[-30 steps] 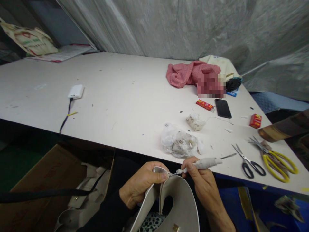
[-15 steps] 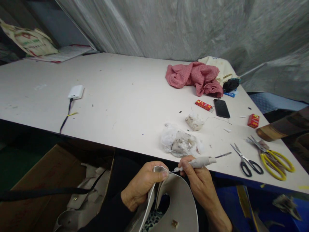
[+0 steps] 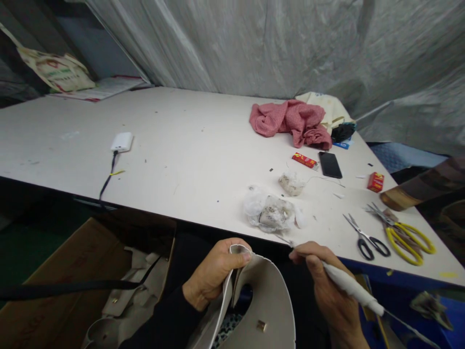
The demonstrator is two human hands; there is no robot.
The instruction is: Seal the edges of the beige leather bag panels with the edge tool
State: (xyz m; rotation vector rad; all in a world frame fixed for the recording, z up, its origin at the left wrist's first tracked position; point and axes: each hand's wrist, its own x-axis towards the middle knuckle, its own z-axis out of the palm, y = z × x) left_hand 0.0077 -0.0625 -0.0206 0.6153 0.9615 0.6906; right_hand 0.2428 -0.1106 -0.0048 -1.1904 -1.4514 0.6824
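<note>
My left hand (image 3: 220, 271) pinches the top folded edge of a beige leather-like bag piece (image 3: 274, 291), its thumb pressed on the rim. The piece curves open below the hand, with a cut-out hole and a small gold metal fitting (image 3: 261, 325) on its inner face. My right hand (image 3: 329, 286) is closed around the white-wrapped handle of a thin metal tool (image 3: 354, 286). One slender end reaches the table edge just below a crumpled clear plastic bag (image 3: 272, 211) with a greyish lump in it; whether they touch I cannot tell. The other end points down right.
Black-handled scissors (image 3: 368, 240) and yellow-handled shears (image 3: 403, 235) lie right on the white table (image 3: 189, 160). Beyond are a phone (image 3: 330, 165), red boxes (image 3: 375, 182) and a pink cloth (image 3: 288, 121). A cardboard box (image 3: 61, 276) of beige pieces stands lower left.
My right hand has moved right and down, taking the tool's tip away from the bag piece's edge toward the plastic bag. My left hand keeps its pinch in nearly the same place.
</note>
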